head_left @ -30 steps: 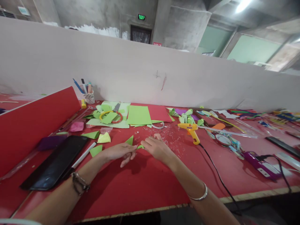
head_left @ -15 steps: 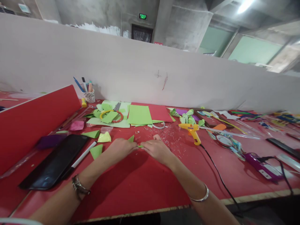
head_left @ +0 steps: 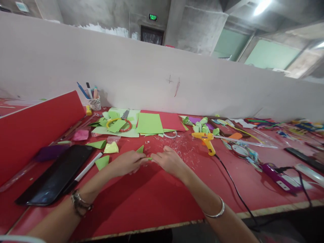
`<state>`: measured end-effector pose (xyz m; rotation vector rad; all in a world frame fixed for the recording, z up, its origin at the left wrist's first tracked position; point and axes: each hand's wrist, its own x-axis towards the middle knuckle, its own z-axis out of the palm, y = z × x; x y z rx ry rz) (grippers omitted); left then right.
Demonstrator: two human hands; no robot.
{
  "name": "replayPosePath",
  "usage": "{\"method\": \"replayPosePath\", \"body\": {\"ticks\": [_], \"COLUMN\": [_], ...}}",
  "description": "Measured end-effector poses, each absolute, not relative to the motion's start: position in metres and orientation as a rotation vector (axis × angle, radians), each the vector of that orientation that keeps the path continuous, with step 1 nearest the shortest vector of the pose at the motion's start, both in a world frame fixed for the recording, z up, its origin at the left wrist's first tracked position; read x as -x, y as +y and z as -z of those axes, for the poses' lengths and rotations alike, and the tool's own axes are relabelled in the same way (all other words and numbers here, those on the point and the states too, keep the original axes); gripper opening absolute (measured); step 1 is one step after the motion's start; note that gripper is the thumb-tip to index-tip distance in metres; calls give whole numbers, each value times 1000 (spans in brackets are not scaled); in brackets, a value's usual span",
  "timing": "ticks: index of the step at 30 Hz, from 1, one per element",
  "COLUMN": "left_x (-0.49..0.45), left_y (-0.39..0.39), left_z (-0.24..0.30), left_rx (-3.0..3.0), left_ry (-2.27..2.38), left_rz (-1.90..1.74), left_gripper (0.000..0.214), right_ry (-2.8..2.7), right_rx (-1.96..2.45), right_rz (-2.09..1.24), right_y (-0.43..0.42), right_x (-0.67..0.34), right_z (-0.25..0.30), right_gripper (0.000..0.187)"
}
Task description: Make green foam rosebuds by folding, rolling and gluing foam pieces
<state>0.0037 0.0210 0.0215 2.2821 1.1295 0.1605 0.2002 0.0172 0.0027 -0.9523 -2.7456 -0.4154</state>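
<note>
My left hand (head_left: 127,162) and my right hand (head_left: 169,160) meet low over the red table (head_left: 157,199), fingertips together. Between them they pinch a small rolled green paper piece (head_left: 150,158), mostly hidden by the fingers. A green paper triangle (head_left: 140,149) stands just behind my left hand. A beaded bracelet circles my left wrist and a silver bangle my right.
A black tablet (head_left: 54,179) and a white marker (head_left: 87,167) lie at the left. Green sheets (head_left: 150,123), scissors (head_left: 118,123) and a pen cup (head_left: 95,102) sit at the back. A yellow glue gun (head_left: 206,141) with a black cord lies to the right, beside a purple tool (head_left: 279,177).
My left hand's fingers, loose and spread a second ago, have closed onto the green piece against my right fingertips. Both hands stay in nearly the same spot.
</note>
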Motion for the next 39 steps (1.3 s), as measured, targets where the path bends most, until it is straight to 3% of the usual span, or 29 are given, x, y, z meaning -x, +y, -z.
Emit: {"method": "replayPosePath", "body": {"ticks": [3,6,13,24,28,33,36,39], "left_x": [-7,-8,-1,-4,-8,-11,-11,-11], "left_y": [22,23,17,19,16,16,17,18], "left_z": [-20,-21,-25,-20,-24,-23,-24,-25], "left_rx": [-2800,-2895,-2065,-1404,-1988,-3039,-3199,-3115], "left_ry": [1325,1297,946,772,965,1212,1111,1136], "left_rz": [-65,40,-107,-122,-162,-214,-139,-38], "left_gripper": [24,23,42,38,39,22,21,20], "right_ry": [-2752,-2756,-2703,-2600,-2651,-2631,-2572,-2573], "right_rx": [1079,1064,855,710,832,1098,1072,1040], "right_rz": [246,236,386,623,490,-47,-373,-472], "right_y": [20,22,19,16,18,18,18,20], "right_x": [-201,-203,-204,-205,-206,-206,-207,-209], "right_z": [0,0,-4,-9,-2,-2,-4,-3], "right_gripper": [25,25,22,23,20,23,26,26]}}
